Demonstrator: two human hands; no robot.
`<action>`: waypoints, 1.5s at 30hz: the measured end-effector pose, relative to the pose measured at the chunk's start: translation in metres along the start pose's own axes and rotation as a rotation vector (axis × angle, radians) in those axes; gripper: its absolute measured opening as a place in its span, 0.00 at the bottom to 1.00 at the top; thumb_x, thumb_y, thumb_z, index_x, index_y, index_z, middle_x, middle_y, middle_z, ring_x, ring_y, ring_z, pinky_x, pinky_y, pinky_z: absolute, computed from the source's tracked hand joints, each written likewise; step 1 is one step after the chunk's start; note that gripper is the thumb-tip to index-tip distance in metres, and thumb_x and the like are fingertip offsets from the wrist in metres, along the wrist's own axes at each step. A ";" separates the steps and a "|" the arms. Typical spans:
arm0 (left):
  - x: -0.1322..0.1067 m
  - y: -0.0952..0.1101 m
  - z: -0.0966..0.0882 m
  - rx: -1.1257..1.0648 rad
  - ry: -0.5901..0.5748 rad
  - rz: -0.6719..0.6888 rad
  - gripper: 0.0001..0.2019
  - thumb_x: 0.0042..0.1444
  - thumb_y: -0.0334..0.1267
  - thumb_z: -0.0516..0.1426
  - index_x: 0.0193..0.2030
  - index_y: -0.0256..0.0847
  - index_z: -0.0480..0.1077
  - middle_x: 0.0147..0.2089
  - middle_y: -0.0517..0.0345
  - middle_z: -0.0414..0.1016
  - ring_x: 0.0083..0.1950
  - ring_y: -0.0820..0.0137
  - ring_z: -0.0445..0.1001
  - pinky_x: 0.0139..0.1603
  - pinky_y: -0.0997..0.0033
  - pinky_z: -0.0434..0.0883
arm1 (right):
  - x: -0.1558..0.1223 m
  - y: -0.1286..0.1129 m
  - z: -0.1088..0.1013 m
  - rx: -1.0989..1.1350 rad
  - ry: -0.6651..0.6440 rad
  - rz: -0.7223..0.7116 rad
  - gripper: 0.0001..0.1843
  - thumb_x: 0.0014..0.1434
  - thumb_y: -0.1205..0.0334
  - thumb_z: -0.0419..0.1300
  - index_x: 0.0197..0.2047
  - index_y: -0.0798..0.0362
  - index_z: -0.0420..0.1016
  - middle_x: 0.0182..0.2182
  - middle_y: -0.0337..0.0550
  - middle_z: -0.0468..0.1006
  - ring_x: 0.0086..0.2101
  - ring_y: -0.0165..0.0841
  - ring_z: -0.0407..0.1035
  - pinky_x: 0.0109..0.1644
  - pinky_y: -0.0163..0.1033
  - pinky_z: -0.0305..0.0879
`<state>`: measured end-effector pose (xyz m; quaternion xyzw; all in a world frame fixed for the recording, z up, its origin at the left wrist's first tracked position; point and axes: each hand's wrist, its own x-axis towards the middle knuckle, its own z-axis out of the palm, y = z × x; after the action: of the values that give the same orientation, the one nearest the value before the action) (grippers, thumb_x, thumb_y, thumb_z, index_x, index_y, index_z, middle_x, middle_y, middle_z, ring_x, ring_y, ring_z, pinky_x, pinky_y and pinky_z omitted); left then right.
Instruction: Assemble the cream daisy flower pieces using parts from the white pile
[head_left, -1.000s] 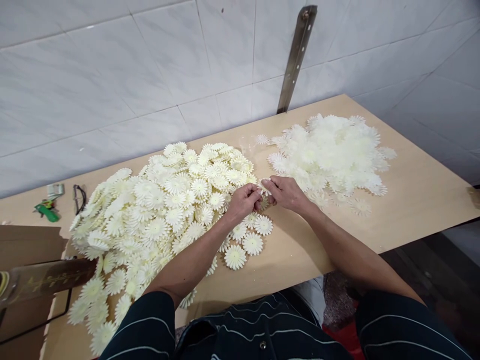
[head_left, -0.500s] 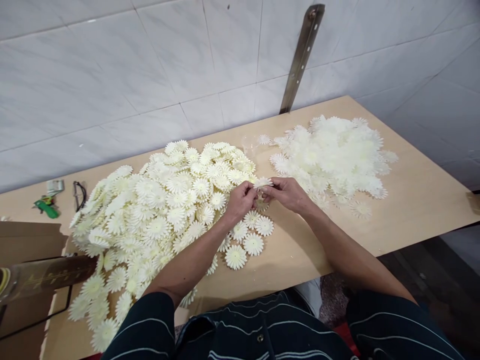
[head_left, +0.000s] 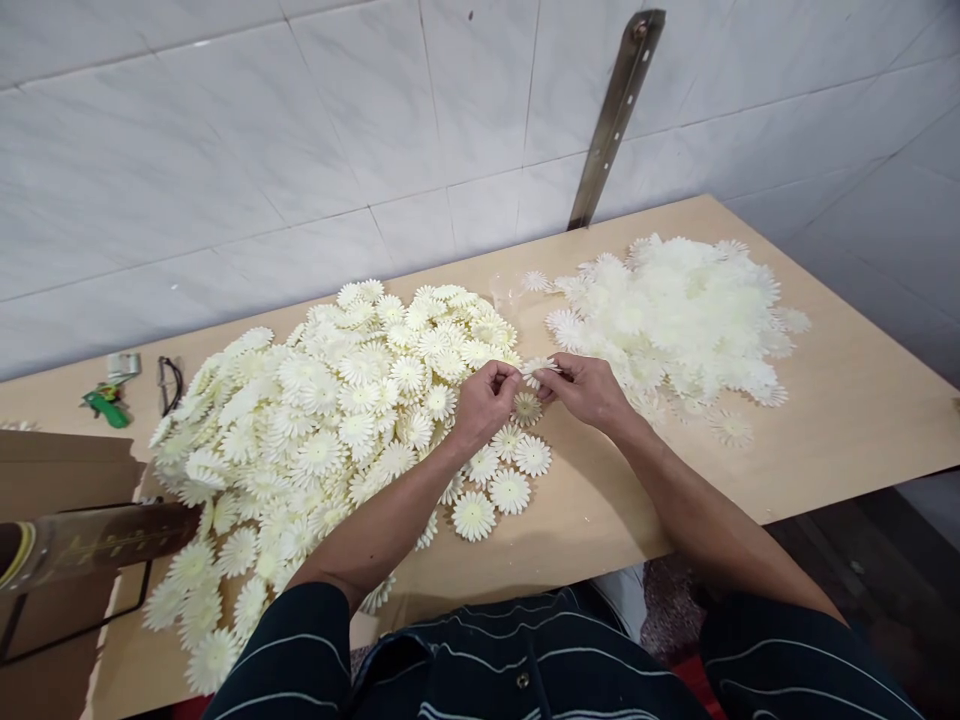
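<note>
A pale cream artificial flower layer (head_left: 537,371) with narrow petals is pinched in my right hand (head_left: 589,390), above the table. Close on its left, the fingers of my left hand (head_left: 484,402) are pressed together; whether they grip a petal or something small is hidden. Under and left of my hands spreads a large heap of yellowish cream flower layers (head_left: 315,450). Several single ones, such as a flat flower (head_left: 473,516), lie at its near right edge. Beyond my right hand is a second heap of thinner, whiter flower layers (head_left: 682,315).
The wooden table (head_left: 840,390) stands against a tiled wall (head_left: 225,150) with an upright metal bracket (head_left: 616,120). At left are a green-handled tool (head_left: 107,407), dark glasses or a cord (head_left: 169,385), a cardboard box (head_left: 64,480) and a lying bottle of brown liquid (head_left: 97,540).
The flower layer between my hands has shifted slightly right and turned to show more of its face, and my left fingertips sit further off it. The whole view has shifted a little.
</note>
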<state>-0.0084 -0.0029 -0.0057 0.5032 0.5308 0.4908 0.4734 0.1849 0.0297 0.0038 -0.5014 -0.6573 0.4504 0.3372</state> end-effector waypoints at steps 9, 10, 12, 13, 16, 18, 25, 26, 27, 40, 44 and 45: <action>0.001 -0.002 0.001 -0.049 0.044 0.030 0.16 0.65 0.53 0.66 0.38 0.42 0.75 0.29 0.64 0.74 0.24 0.75 0.70 0.28 0.72 0.70 | -0.005 -0.012 0.003 -0.009 0.003 0.031 0.40 0.66 0.17 0.56 0.25 0.47 0.69 0.21 0.44 0.80 0.26 0.40 0.78 0.39 0.46 0.78; 0.002 -0.002 0.001 -0.048 0.041 0.029 0.16 0.66 0.53 0.66 0.38 0.42 0.75 0.29 0.64 0.74 0.23 0.75 0.70 0.28 0.72 0.70 | -0.004 -0.011 0.003 0.082 -0.011 0.046 0.40 0.61 0.15 0.61 0.27 0.47 0.71 0.23 0.44 0.81 0.27 0.41 0.79 0.38 0.46 0.80; 0.002 -0.001 0.001 -0.055 0.040 0.027 0.16 0.66 0.53 0.66 0.38 0.42 0.75 0.29 0.65 0.74 0.23 0.75 0.70 0.29 0.72 0.70 | -0.002 -0.008 0.005 0.257 -0.045 0.075 0.40 0.53 0.15 0.69 0.32 0.49 0.77 0.28 0.45 0.85 0.29 0.42 0.81 0.38 0.48 0.83; 0.002 -0.001 0.001 -0.064 0.042 0.025 0.16 0.66 0.53 0.66 0.38 0.42 0.75 0.29 0.65 0.74 0.23 0.75 0.70 0.28 0.72 0.70 | -0.001 -0.006 0.005 0.322 -0.063 0.085 0.40 0.50 0.16 0.72 0.33 0.49 0.79 0.30 0.45 0.85 0.31 0.43 0.82 0.40 0.49 0.85; 0.003 -0.001 0.001 -0.099 0.042 0.014 0.16 0.65 0.54 0.67 0.39 0.42 0.76 0.29 0.64 0.75 0.23 0.75 0.70 0.27 0.72 0.69 | 0.001 -0.005 0.005 0.440 -0.127 0.095 0.37 0.48 0.23 0.78 0.35 0.50 0.81 0.31 0.45 0.86 0.34 0.43 0.84 0.46 0.51 0.87; 0.004 -0.001 0.001 -0.110 0.038 0.002 0.17 0.65 0.54 0.67 0.37 0.42 0.75 0.27 0.64 0.74 0.23 0.75 0.70 0.27 0.72 0.68 | 0.001 -0.006 0.003 0.478 -0.180 0.085 0.35 0.48 0.27 0.80 0.37 0.50 0.81 0.33 0.46 0.87 0.37 0.44 0.85 0.49 0.52 0.87; 0.004 -0.003 0.001 -0.112 0.037 0.030 0.20 0.62 0.57 0.69 0.38 0.42 0.76 0.28 0.64 0.75 0.25 0.74 0.72 0.28 0.72 0.70 | -0.001 -0.009 0.001 0.466 -0.180 0.081 0.35 0.47 0.28 0.81 0.40 0.51 0.83 0.37 0.46 0.88 0.40 0.41 0.84 0.51 0.51 0.86; 0.004 -0.003 0.000 -0.114 0.041 0.040 0.20 0.61 0.58 0.69 0.39 0.42 0.76 0.29 0.63 0.76 0.25 0.74 0.72 0.29 0.73 0.70 | -0.001 -0.009 0.001 0.452 -0.172 0.080 0.36 0.46 0.27 0.81 0.38 0.51 0.83 0.37 0.45 0.88 0.39 0.41 0.84 0.49 0.50 0.86; 0.004 -0.002 0.000 -0.112 0.043 0.049 0.20 0.61 0.58 0.69 0.39 0.42 0.77 0.30 0.63 0.76 0.26 0.74 0.73 0.29 0.72 0.70 | -0.001 -0.009 0.002 0.431 -0.163 0.077 0.36 0.46 0.25 0.80 0.35 0.51 0.82 0.35 0.45 0.87 0.37 0.40 0.83 0.47 0.49 0.85; 0.003 -0.003 -0.001 -0.053 0.028 0.034 0.17 0.65 0.56 0.66 0.38 0.43 0.77 0.24 0.64 0.73 0.25 0.72 0.72 0.31 0.71 0.70 | -0.005 -0.014 0.002 -0.082 -0.017 0.069 0.37 0.72 0.26 0.55 0.24 0.47 0.68 0.17 0.42 0.77 0.24 0.37 0.75 0.36 0.42 0.73; 0.004 -0.003 -0.001 -0.059 0.027 0.035 0.17 0.64 0.55 0.66 0.38 0.42 0.77 0.27 0.63 0.75 0.25 0.73 0.72 0.29 0.72 0.70 | -0.005 -0.017 0.005 0.131 -0.013 0.078 0.38 0.62 0.20 0.64 0.26 0.48 0.70 0.21 0.43 0.80 0.26 0.38 0.78 0.37 0.43 0.79; 0.004 -0.003 -0.001 -0.065 0.023 0.035 0.18 0.64 0.56 0.66 0.38 0.42 0.77 0.27 0.63 0.75 0.25 0.73 0.73 0.29 0.72 0.70 | -0.004 -0.016 0.006 0.205 -0.039 0.064 0.38 0.57 0.18 0.68 0.28 0.48 0.72 0.25 0.43 0.83 0.28 0.39 0.80 0.38 0.44 0.81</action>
<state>-0.0097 0.0009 -0.0087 0.4912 0.5109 0.5218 0.4749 0.1753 0.0229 0.0165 -0.4759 -0.5979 0.5356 0.3594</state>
